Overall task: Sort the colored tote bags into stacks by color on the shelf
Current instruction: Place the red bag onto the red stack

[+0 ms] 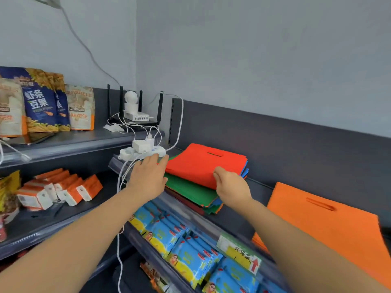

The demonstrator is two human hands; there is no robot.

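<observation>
Right hand pinching the near edge of the red tote bag atop the mixed stack at the shelf's left end; left hand flat, fingers together, beside it; orange bag lies toward the right end

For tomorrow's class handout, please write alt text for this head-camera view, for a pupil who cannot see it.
Two bare hands reach onto a grey shelf: the right hand pinches the edge of a red tote bag topping a mixed stack of green, blue and orange bags, while the left hand rests open beside it. An orange tote bag lies apart to the right.
</observation>
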